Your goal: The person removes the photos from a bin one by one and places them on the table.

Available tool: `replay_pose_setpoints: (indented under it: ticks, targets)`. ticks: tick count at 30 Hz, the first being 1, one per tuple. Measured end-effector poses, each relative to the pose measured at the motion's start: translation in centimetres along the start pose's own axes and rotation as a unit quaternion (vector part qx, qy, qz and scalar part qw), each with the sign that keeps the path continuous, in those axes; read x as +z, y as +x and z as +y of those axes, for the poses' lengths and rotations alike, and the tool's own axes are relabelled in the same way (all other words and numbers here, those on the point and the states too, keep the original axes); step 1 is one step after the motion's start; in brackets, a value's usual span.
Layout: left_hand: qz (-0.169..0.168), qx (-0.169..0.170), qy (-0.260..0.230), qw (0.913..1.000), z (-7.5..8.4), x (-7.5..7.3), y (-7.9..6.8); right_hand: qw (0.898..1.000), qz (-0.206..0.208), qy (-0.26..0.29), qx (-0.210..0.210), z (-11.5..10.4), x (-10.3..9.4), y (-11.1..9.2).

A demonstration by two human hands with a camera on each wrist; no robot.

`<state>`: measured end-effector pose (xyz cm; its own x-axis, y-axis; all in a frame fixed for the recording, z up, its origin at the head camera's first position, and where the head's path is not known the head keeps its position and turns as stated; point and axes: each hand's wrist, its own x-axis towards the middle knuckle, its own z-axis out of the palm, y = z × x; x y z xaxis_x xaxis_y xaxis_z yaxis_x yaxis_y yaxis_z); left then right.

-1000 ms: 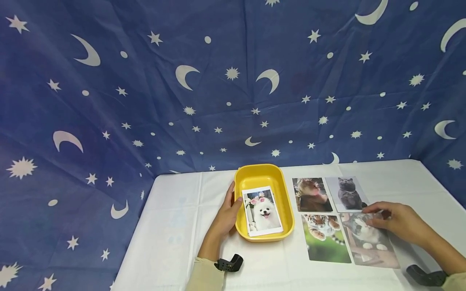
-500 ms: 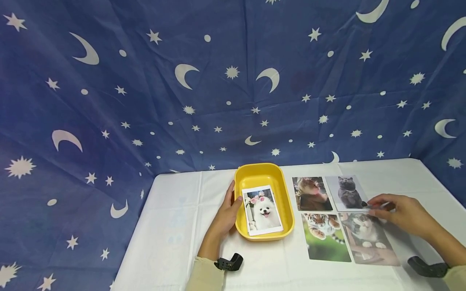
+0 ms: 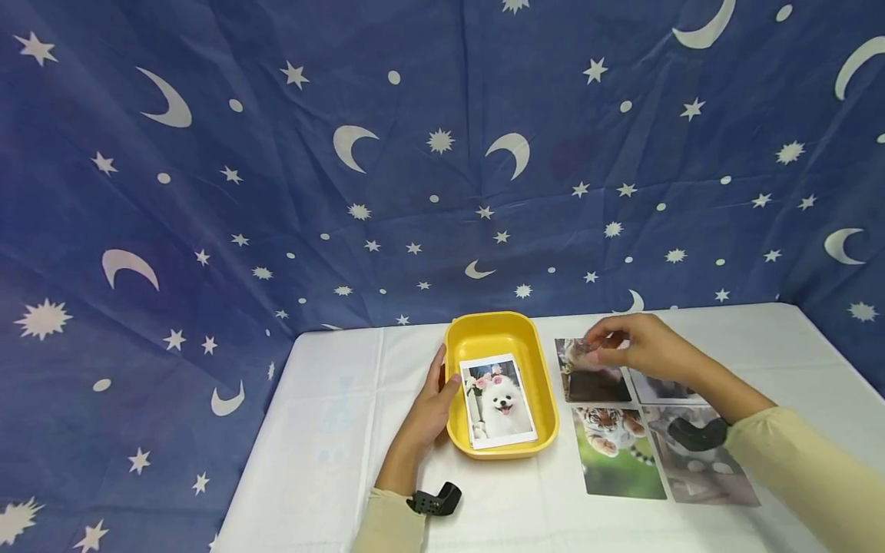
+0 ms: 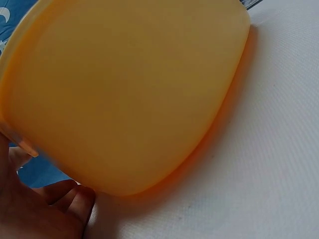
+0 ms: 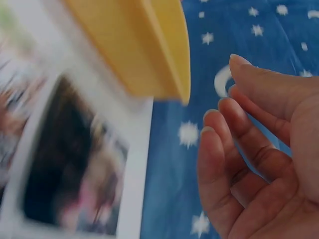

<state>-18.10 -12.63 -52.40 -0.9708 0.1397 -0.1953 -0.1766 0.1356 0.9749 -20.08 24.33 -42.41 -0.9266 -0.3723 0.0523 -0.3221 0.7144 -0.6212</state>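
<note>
Yellow tray (image 3: pixel 488 336) sat on the white surface (image 3: pixel 311 461), around the middle, long side running away from the person. Dog photo (image 3: pixel 501 403), white-bordered, lay inside it, toward the near end, face up. Left hand (image 3: pixel 427 415) was at the tray's left side, grip pinching the wall, thumb over the rim, other fingers outside. Right hand (image 3: pixel 639 346) was over the upper-left card (image 3: pixel 598 386), grip spread, fingers loosely bent, thumb and fingertips a bit apart. Contact with that card: couldn't tell. Four cards lay right of the tray in two rows: upper-left dark and brownish, upper-right card (image 3: pixel 667 389) mostly hidden under the right hand and forearm, tiger card (image 3: pixel 618 457) lower left on green, lower-right card (image 3: pixel 705 480) partly covered by the right wrist camera (image 3: pixel 698 435). Left wrist camera (image 3: pixel 439 499) was black too, strapped just above the beige left sleeve (image 3: pixel 394 522). Blue cloth (image 3: pixel 442 184) with white moons and stars hung behind and to the sides
</note>
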Motion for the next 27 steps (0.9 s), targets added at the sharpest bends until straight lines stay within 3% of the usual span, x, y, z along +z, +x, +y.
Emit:
replay_pose_setpoints:
  ticks: [9, 14, 17, 22, 27]
  targets:
    - [-0.004, -0.004, -0.006, 1.0, 0.2, 0.1, 0.0, 0.993, -0.088, 0.058, -0.057, -5.4, 4.1, 7.8]
    - [-0.008, -0.005, -0.008, 0.9999, 0.1, -0.1, 0.0, 0.991, -0.107, 0.045, -0.064, -6.9, 6.9, 10.8]
    - [-0.011, -0.002, -0.005, 0.9999, 0.1, -0.1, 0.0, 0.99, -0.124, 0.023, -0.068, -7.5, 8.2, 12.0]
    - [-0.013, 0.002, -0.005, 0.9999, 0.2, -0.1, -0.1, 0.985, -0.164, -0.032, -0.038, -8.0, 9.7, 12.9]
    - [-0.013, 0.0, -0.005, 0.9999, 0.2, -0.1, -0.2, 0.982, -0.169, -0.082, -0.025, -8.0, 10.5, 13.1]
